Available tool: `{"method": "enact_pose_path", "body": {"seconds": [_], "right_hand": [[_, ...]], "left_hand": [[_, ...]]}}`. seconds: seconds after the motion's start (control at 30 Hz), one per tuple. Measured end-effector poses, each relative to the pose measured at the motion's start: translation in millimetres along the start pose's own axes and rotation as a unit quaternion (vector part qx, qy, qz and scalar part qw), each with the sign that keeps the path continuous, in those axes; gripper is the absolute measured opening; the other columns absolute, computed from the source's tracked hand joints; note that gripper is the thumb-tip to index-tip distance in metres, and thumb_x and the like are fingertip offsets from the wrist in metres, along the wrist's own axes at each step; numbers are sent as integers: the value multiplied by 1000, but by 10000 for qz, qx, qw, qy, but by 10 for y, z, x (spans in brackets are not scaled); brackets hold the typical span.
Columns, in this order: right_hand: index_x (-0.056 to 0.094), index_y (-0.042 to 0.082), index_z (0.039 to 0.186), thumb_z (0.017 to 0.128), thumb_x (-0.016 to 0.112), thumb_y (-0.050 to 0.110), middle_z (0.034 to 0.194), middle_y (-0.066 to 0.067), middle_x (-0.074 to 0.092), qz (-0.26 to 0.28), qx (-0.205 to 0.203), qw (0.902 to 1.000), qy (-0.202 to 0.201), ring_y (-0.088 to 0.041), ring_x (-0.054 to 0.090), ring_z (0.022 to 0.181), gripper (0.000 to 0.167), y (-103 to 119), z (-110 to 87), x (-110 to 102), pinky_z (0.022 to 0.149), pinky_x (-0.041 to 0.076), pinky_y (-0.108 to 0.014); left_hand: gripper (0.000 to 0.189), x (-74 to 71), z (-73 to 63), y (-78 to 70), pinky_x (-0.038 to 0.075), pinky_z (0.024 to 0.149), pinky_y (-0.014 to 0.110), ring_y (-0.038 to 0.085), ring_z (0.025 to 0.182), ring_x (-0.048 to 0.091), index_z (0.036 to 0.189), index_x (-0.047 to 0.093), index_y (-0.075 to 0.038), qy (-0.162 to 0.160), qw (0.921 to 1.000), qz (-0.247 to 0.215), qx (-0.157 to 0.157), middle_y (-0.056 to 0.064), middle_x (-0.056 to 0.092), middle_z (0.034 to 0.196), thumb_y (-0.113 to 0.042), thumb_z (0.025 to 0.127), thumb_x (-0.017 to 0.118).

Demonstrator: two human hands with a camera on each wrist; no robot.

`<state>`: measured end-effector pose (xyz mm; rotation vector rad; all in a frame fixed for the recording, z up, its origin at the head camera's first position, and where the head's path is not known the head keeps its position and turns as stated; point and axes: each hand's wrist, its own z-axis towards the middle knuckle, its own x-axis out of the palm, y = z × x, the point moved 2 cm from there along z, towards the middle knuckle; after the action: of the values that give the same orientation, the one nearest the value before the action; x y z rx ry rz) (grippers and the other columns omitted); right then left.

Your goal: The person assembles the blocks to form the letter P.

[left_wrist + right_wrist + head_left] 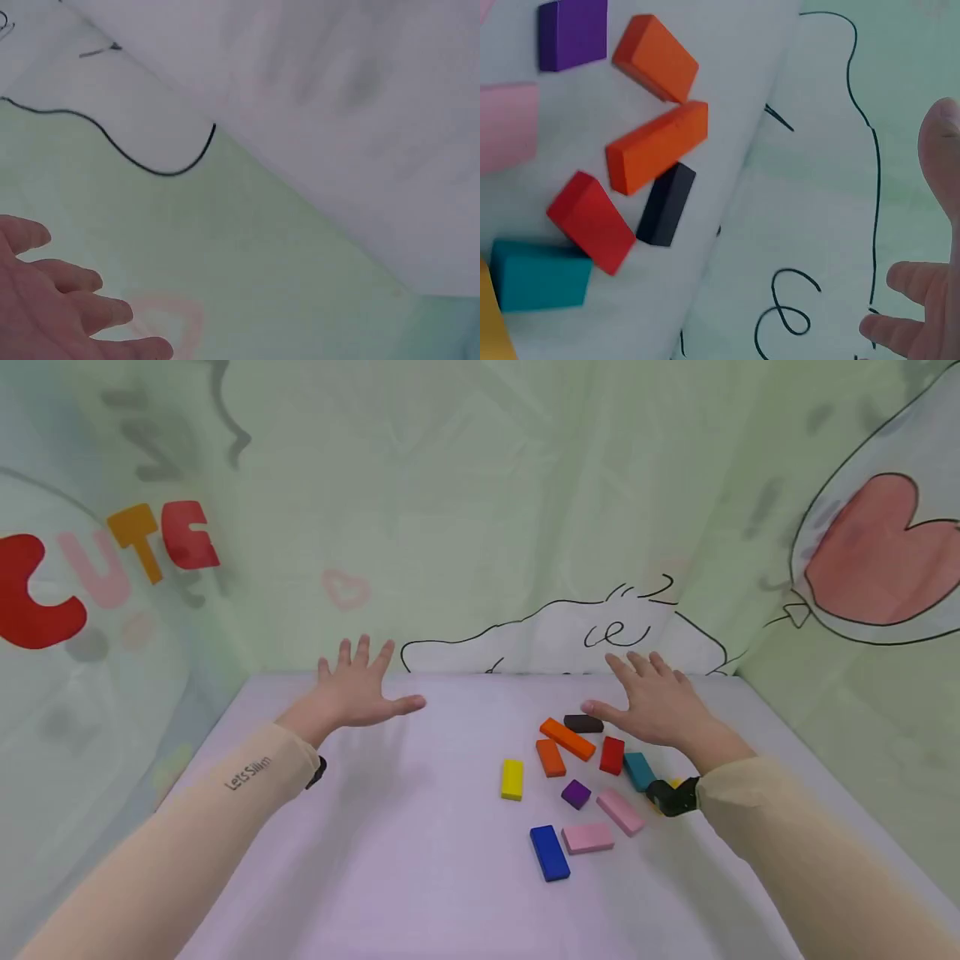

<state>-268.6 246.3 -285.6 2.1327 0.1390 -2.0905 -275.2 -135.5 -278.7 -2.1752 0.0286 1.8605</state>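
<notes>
Both hands hover above the table with fingers spread, holding nothing. My left hand [351,691] is over the left part, apart from any block. Over the right part, my right hand [660,703] is nearest to a black block [583,723]. Around it on the table lie a long orange block [567,739], a shorter orange block [551,758], a red block [612,756] and a teal block [639,772]. Closer in are a yellow block [512,780], a purple block [576,794], two pink blocks [620,812] and a blue block [550,853]. The right wrist partly hides another yellow block [493,322].
The pale table [435,893] meets a light green printed curtain [480,510] at its back and sides. Black straps [675,797] sit at the wrists. Red, pink and orange letters [135,539] decorate the left side, a heart balloon [877,556] the right.
</notes>
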Motion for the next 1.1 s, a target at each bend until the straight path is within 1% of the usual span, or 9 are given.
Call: {"method": "enact_pose_path", "body": {"seconds": [0.1, 0.17, 0.37, 0.5, 0.63, 0.77, 0.93, 1.0, 1.1], "right_hand": [[27, -1, 159, 95, 56, 65, 160, -35, 27, 44, -161, 9999, 4, -62, 20, 147, 97, 75, 7, 111, 114, 22, -78], [31, -2, 158, 94, 57, 64, 159, -34, 33, 76, -267, 9996, -7, -59, 25, 146, 95, 123, 9, 209, 114, 26, -77], [45, -2, 151, 94, 65, 56, 153, -29, 47, 408, -638, 9971, 25, -53, 38, 142, 84, 329, 4, 533, 114, 36, -70], [52, 1, 147, 92, 69, 53, 147, -26, 55, 666, -893, 9937, 69, -51, 44, 138, 77, 462, 8, 685, 111, 41, -68], [57, 2, 143, 90, 71, 55, 143, -24, 59, 726, -1065, 9914, 230, -49, 48, 135, 76, 565, 33, 814, 106, 46, -66], [62, 4, 139, 88, 73, 55, 140, -22, 62, 736, -1214, 9891, 386, -48, 48, 137, 72, 632, 63, 941, 108, 45, -67], [66, 6, 135, 86, 77, 52, 136, -18, 65, 627, -1404, 9869, 477, -41, 54, 134, 68, 685, 76, 1047, 108, 49, -61], [67, 6, 134, 85, 78, 51, 134, -17, 66, 552, -1468, 9863, 507, -38, 56, 131, 67, 711, 82, 1065, 106, 52, -57], [68, 6, 132, 84, 80, 49, 129, -15, 68, 490, -1511, 9858, 538, -34, 57, 127, 65, 746, 96, 1082, 105, 54, -52]], "left_hand": [[106, 205, -40, -147, 7, 122, 74, 51, 157, -3, 166, 5, -10, -33, 9996, 47, 275, 27, -2, 170, -71, 93, 52], [105, 357, -70, -287, 10, 123, 73, 50, 157, 2, 165, 9, -10, -2, 9990, 25, 447, 27, 3, 170, -71, 92, 55], [102, 842, -222, -731, 16, 125, 68, 45, 158, 13, 164, 22, -12, 276, 9962, -142, 811, 21, 16, 171, -68, 89, 63], [102, 1088, -360, -980, 23, 124, 66, 43, 156, 22, 162, 28, -12, 442, 9940, -77, 995, 19, 25, 169, -67, 87, 67], [101, 1268, -506, -1161, 31, 122, 62, 42, 154, 30, 160, 35, -10, 486, 9919, -30, 1171, 18, 33, 166, -67, 84, 70], [99, 1431, -597, -1299, 40, 118, 57, 40, 150, 38, 156, 41, -6, 399, 9910, -74, 1277, 19, 40, 162, -66, 83, 72], [97, 1591, -623, -1441, 46, 115, 53, 39, 146, 44, 151, 46, -1, 388, 9913, -257, 1230, 19, 47, 156, -63, 82, 75], [95, 1622, -622, -1482, 47, 114, 50, 38, 144, 46, 148, 49, 0, 370, 9919, -239, 1192, 19, 50, 154, -63, 82, 76], [90, 1631, -619, -1521, 51, 111, 44, 32, 135, 54, 142, 55, 1, 232, 9923, -207, 1199, 17, 58, 143, -61, 81, 78]]}}
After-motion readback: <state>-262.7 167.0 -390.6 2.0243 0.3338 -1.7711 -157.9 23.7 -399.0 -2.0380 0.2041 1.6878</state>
